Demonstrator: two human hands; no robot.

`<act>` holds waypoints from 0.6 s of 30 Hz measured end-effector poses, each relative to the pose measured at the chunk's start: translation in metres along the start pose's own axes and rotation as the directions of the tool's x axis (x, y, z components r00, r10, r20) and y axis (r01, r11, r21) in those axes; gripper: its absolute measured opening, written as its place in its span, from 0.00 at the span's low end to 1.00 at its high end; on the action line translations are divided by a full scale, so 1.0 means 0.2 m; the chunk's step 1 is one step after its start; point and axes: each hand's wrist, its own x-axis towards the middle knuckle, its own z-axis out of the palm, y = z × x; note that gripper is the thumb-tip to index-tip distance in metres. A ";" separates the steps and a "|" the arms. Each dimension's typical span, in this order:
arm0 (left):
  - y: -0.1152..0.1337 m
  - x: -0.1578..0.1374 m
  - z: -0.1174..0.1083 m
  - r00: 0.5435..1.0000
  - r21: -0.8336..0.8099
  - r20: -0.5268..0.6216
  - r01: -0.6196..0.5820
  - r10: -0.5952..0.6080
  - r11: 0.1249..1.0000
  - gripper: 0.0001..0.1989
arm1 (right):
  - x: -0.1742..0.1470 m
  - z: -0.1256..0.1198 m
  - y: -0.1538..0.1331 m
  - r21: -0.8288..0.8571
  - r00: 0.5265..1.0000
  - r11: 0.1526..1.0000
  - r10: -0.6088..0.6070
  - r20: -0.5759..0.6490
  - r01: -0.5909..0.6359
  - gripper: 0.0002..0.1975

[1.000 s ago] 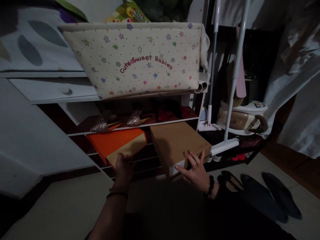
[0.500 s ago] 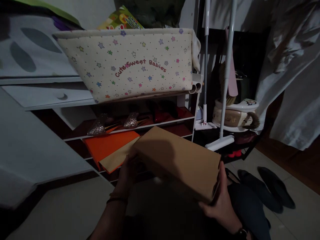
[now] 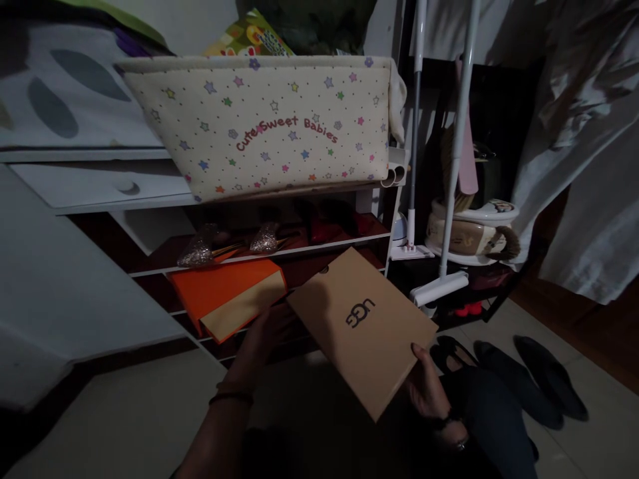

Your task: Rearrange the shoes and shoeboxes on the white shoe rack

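A brown UGG shoebox [image 3: 344, 359] is tilted in front of the shelves, its printed lid face turned up toward me. My right hand [image 3: 425, 382] grips its lower right edge, thumb on top and the other fingers underneath. Close to the box's left side is my left hand [image 3: 272, 330], fingers stretched toward it in deep shadow; whether they touch the cardboard is unclear. Just beyond that hand, an orange box [image 3: 224, 286] with a tan side pokes out of the shoe rack [image 3: 279, 253].
Glittery shoes [image 3: 264, 238] and red shoes [image 3: 322, 229] line the upper shelf. Above hangs over a star-patterned fabric basket [image 3: 269, 126]. A white-handled mop [image 3: 439, 289] leans at the right, and dark slippers [image 3: 549, 376] lie on the tiled floor.
The shoebox has turned so its UGG print now shows. My right hand has shifted slightly left and down along its edge; my left hand has moved a little right.
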 end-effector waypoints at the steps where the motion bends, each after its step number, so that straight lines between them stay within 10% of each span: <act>1: -0.01 0.00 0.01 1.000 0.017 0.022 0.016 -0.016 1.000 0.25 | 0.01 0.01 0.01 0.006 1.000 1.000 -0.009 -0.001 0.009 0.29; 18: -0.12 0.00 0.20 0.958 -0.073 0.272 -0.077 0.094 0.994 0.34 | 0.16 0.52 0.12 0.148 0.984 0.973 0.172 0.056 -0.178 0.27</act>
